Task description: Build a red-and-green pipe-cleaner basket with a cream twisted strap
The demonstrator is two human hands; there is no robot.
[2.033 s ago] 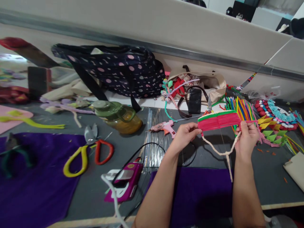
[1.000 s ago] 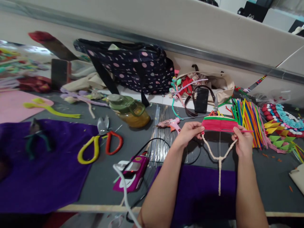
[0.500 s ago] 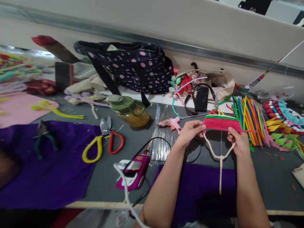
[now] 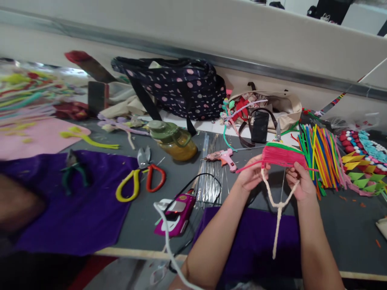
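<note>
Two bare hands in my head view, both occupied. The left hand (image 4: 252, 175) is closed on the left end of a pink panel (image 4: 282, 155); the right hand (image 4: 302, 183) pinches its lower right corner, remaining fingers curled. I log the panel as held up off the gray table (image 4: 356, 233), between the hands, tilted slightly down to the right, with a green band (image 4: 287, 147) along its top. A pink strand (image 4: 246, 165) sticks out past the left hand; a shorter strand (image 4: 313, 169) shows at the right.

Below the panel a cream cord (image 4: 277, 229) hangs in a Y, its tail dangling in front of a purple cloth (image 4: 256, 237). I make out a thin wire (image 4: 283, 183) running down toward the cord's junction.

Surroundings: a pink glue gun (image 4: 223, 156) lies near the left hand, nozzle pointing left, with clear strips (image 4: 207, 187) around it. Colored stems (image 4: 325, 157) are bunched beyond the right hand. Farther left I note scissors (image 4: 144, 165) with one yellow and one red handle, then pliers (image 4: 73, 173) on another purple cloth. At the left edge, a blurred limb (image 4: 18, 203) of another person; I cannot tell which part.
</note>
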